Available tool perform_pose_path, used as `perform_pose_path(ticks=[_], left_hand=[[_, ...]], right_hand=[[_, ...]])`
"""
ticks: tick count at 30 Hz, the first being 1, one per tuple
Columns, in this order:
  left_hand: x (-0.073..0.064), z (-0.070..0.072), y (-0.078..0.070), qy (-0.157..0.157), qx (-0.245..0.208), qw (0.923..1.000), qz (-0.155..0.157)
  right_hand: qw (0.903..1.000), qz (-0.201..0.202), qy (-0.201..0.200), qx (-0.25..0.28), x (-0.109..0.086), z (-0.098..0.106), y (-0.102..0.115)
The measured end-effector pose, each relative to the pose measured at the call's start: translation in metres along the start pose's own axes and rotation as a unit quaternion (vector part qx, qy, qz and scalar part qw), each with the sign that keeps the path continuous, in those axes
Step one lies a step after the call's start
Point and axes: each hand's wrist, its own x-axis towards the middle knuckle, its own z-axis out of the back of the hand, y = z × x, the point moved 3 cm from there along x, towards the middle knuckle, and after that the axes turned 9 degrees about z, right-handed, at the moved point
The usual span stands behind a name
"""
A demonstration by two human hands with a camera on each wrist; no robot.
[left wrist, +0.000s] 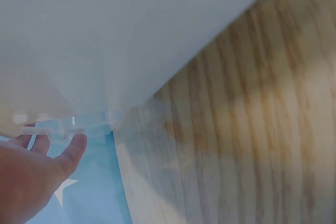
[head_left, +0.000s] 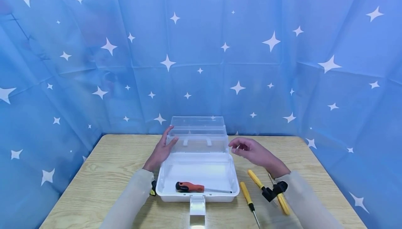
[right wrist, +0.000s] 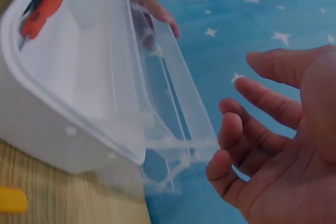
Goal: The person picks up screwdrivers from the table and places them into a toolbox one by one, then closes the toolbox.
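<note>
A white plastic toolbox (head_left: 198, 166) stands with its clear lid (head_left: 197, 143) raised at the back. Inside, along the front wall, lies a screwdriver (head_left: 192, 187) with a red and black handle. My left hand (head_left: 161, 152) is at the lid's left edge, thumb on the inner side and fingers spread along the outer side. To the right of the lid, my right hand (head_left: 251, 150) hovers with loosely bent fingers and nothing in them; the right wrist view shows its fingertips (right wrist: 231, 127) close to the lid's corner.
Right of the box lie a yellow-handled screwdriver (head_left: 246, 193) and another yellow-handled tool (head_left: 255, 179). A further yellow handle (head_left: 283, 204) shows beneath the right forearm. A small black-and-yellow item (head_left: 153, 189) sits by the box's left side. Behind the wooden table (head_left: 119, 162) hangs a blue star-patterned cloth (head_left: 201, 30).
</note>
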Motion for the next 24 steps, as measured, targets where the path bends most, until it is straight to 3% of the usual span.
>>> perform_pose_path(ticks=[5,16,24], left_hand=[[0.0,-0.001,0.001,0.003,-0.003,1.0,0.003],[0.001,-0.001,0.003,0.007,-0.01,0.9999,0.005],[0.0,-0.001,0.001,0.004,-0.009,0.9999,0.003]], right_hand=[[0.9993,-0.034,-0.015,0.003,-0.007,0.01,-0.01],[0.9975,-0.05,-0.048,-0.013,-0.027,0.035,-0.033],[0.9948,-0.078,-0.064,0.017,-0.042,0.044,-0.055]])
